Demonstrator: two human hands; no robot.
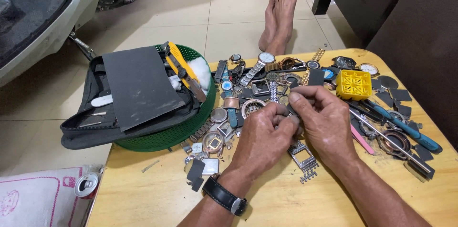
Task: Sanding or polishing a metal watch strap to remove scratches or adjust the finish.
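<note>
While both hands meet above the surface point(143, 193):
Basket: one green basket point(179, 131) left of the hands.
Left hand: left hand point(261, 137) pinching a small watch part point(292, 118).
Right hand: right hand point(324, 117), equally near, pinching it too.
Part: between fingertips; long axis hidden.
Block: one yellow block point(353, 84) right.

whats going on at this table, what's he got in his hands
A person sits at a wooden table strewn with watches and watch parts. Both hands meet over the pile: the left hand and right hand pinch a small metal watch part between the fingertips; what it is exactly is too small to tell. A green basket holding a grey tool pouch sits at the table's left edge.
</note>
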